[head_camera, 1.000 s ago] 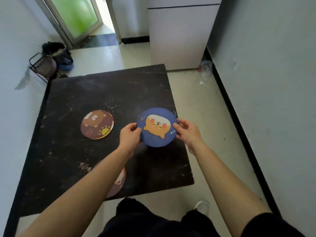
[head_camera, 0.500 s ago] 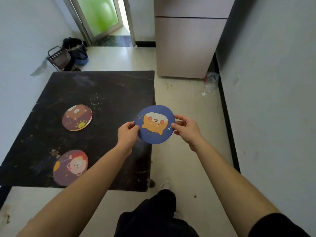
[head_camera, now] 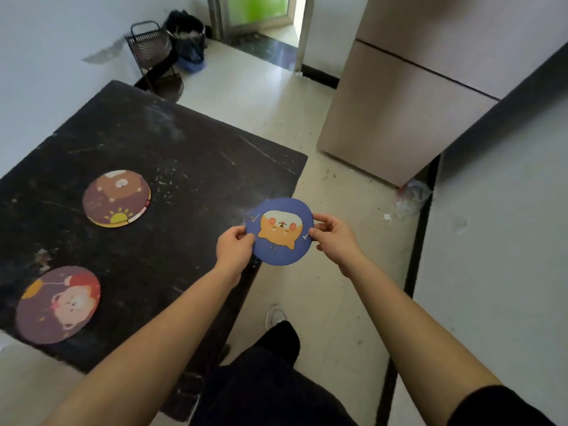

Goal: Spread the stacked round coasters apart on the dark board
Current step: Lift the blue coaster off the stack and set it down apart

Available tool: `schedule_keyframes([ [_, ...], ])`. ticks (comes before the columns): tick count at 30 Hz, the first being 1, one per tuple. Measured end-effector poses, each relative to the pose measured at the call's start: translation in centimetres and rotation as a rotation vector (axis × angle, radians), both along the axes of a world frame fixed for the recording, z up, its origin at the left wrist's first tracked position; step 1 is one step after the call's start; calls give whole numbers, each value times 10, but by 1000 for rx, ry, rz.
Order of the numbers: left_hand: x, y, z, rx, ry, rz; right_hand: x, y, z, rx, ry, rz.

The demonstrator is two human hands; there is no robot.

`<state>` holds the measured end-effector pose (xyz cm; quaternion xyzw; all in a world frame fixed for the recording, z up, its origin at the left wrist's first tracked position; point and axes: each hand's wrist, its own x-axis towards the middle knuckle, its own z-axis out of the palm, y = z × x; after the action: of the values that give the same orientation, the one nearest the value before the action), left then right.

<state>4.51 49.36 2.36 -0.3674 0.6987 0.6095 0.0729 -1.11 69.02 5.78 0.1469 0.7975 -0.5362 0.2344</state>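
Observation:
A blue round coaster (head_camera: 281,241) with an orange cartoon animal is held in the air over the right edge of the dark board (head_camera: 172,167). My left hand (head_camera: 234,247) pinches its left rim and my right hand (head_camera: 333,236) pinches its right rim. A brown coaster (head_camera: 116,198) with a bear and a sun lies flat on the board's left part, with the rims of other coasters showing beneath it. A purple coaster (head_camera: 58,304) with a pale animal lies alone near the board's front left corner.
A tall beige cabinet (head_camera: 408,96) stands at the right on the tiled floor (head_camera: 276,96). A wire basket (head_camera: 149,46) and a dark bag (head_camera: 187,35) sit by the far wall. A white wall (head_camera: 491,226) runs along the right. My dark trousers and a shoe (head_camera: 275,315) are below.
The view has swung right, so the board now sits to the left. The blue coaster, still in both hands, has shifted from over the board to over its right edge.

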Motion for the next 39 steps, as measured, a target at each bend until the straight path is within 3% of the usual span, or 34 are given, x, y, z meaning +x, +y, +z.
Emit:
schedule_keyframes([
  [4,-7,-25,-21,-39,-128,163,-52,-39,-20,77,-62,226],
  [7,7,-33,-32,-79,-177,211,-61,-59,-31,90,-57,310],
  [12,46,-41,-54,-52,-274,464,-64,-103,-68,117,-124,580],
  [24,77,7,-69,34,-353,823,-77,-129,-114,286,-43,1057],
  [31,70,22,-66,-9,-349,780,-83,-122,-124,287,28,1201],
  [35,68,28,-70,-44,-306,690,-86,-122,-123,305,23,1263],
  [39,67,26,-66,-15,-393,524,-88,-119,-122,367,95,1374],
])
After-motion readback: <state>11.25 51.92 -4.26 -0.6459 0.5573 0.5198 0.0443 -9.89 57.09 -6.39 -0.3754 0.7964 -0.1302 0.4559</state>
